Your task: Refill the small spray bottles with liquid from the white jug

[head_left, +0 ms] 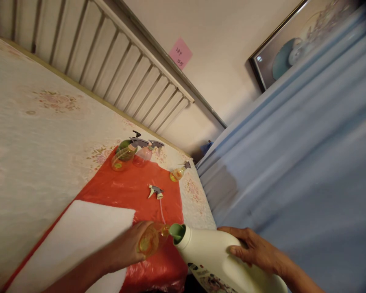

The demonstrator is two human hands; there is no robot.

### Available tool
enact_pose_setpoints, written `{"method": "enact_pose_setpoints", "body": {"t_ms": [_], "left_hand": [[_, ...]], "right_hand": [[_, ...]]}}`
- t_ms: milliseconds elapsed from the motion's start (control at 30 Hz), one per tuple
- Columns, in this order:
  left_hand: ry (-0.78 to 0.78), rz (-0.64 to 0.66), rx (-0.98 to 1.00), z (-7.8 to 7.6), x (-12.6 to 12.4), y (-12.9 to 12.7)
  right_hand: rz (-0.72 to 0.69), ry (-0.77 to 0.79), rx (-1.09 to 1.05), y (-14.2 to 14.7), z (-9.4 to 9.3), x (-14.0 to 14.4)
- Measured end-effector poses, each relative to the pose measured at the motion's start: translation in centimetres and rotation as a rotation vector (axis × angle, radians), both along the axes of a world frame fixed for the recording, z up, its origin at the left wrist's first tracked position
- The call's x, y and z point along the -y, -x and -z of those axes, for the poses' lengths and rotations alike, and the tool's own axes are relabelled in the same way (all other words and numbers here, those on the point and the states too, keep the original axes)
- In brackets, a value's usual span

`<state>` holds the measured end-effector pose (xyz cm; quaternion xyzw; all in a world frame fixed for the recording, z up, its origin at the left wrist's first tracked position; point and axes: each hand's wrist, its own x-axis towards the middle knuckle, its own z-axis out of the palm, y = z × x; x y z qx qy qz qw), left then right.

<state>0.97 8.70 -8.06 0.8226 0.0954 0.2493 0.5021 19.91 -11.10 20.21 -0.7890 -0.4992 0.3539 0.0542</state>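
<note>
My left hand (126, 247) grips a small yellow transparent bottle (151, 240) with its top off, held over the red plastic sheet (131, 191). My right hand (254, 248) holds a large white jug (213, 256) tilted so that its green spout (177, 232) meets the small bottle's neck. A loose grey spray head with its tube (156, 192) lies on the red sheet just beyond the bottle.
Three spray bottles, green (125, 145), yellow (122, 158) and pink (144, 155), stand at the sheet's far end, and a small yellow one (178, 173) lies at its right edge. A white cloth (76, 240) covers the near left. A blue curtain (293, 162) hangs on the right.
</note>
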Motion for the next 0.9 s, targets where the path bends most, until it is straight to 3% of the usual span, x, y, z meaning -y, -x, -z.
{"method": "enact_pose_setpoints", "body": {"t_ms": [233, 900], "left_hand": [[0.072, 0.038, 0.038, -0.31, -0.06, 0.34], [0.059, 0.013, 0.048, 0.07, 0.1, 0.04]], "right_hand": [[-0.008, 0.002, 0.015, 0.12, -0.12, -0.01], [-0.013, 0.005, -0.003, 0.09, -0.23, -0.13]]}}
